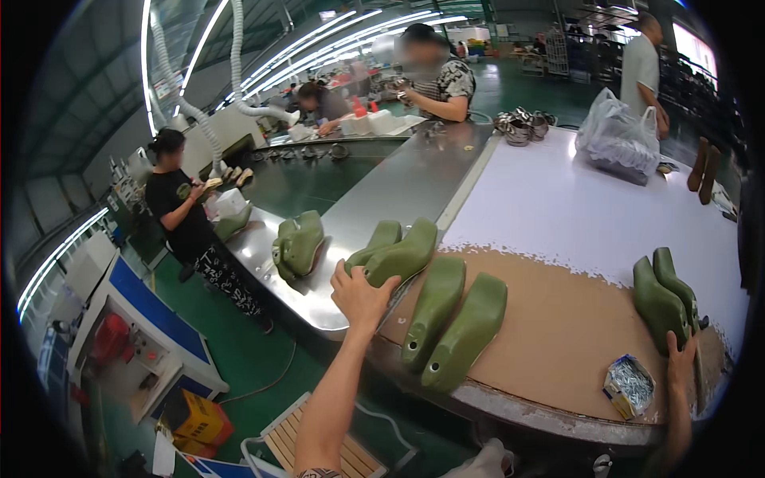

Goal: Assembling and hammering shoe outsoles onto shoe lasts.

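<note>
Our left forearm rises from the lower edge, and our left hand (360, 295) closes its fingers on the heel end of a green shoe last (401, 256) lying on the desk (550, 334). Its long axis runs up and to the right, away from this hand, with a second last (376, 241) just beyond it. Two more lasts (454, 323) lie to the right of the hand, heels toward us. Our right hand (680, 358) — well apart — rests open-fingered against an upright pair of lasts (663, 299), beside a small foil packet (629, 385); whether it grips, we cannot tell.
</note>
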Tool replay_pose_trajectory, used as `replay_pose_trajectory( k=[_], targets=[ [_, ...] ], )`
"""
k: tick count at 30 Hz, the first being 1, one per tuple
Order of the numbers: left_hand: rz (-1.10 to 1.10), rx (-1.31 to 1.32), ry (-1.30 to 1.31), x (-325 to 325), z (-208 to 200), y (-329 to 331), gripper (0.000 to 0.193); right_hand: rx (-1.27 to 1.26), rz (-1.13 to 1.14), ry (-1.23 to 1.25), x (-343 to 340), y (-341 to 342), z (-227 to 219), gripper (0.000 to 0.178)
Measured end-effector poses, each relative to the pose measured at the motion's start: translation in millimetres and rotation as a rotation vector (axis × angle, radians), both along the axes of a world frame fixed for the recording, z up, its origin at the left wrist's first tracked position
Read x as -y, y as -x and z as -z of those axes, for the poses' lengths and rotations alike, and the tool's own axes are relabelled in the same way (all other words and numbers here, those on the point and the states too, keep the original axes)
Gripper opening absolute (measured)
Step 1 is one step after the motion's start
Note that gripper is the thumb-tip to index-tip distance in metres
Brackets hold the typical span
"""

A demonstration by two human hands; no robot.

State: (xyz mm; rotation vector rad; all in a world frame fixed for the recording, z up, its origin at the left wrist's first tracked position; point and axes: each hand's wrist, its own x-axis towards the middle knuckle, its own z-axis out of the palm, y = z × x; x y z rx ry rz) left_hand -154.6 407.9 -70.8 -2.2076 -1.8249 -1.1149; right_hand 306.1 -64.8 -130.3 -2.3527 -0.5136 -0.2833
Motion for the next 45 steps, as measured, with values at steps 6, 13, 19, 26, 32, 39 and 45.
replay_pose_trajectory(
  k=[6,13,19,26,32,39,45],
  targets=[
    [-0.21,-0.037,-0.117,-72.0,11.6,41.8,0.071,0.018,-0.109,-0.123,8.3,-7.0,14.2,0.065],
    [-0.337,-0.116,-0.071,-138.9,11.0,69.8,0.077,-0.082,-0.169,-0.209,7.2,18.6,-17.2,0.059],
    [-0.352,-0.041,0.114,-158.3,-12.1,114.6,0.087,-0.08,-0.134,-0.199,-16.5,27.9,-21.2,0.054],
    [0.66,-0.103,0.214,138.5,-48.8,6.0,0.065,0.129,-0.142,-0.115,-19.5,21.7,-16.8,0.053],
    [0.434,-0.042,-0.124,146.6,-13.7,-28.0,0.054,0.208,-0.171,-0.1,-14.3,9.3,-21.8,0.055],
    [0.069,-0.226,-0.211,12.0,7.0,29.7,0.076,0.215,-0.179,-0.095,-19.9,26.5,-26.1,0.055],
    [-0.027,-0.354,-0.208,-92.8,9.5,99.1,0.091,0.28,-0.132,-0.04,-18.7,22.0,-23.6,0.066]
  ],
)
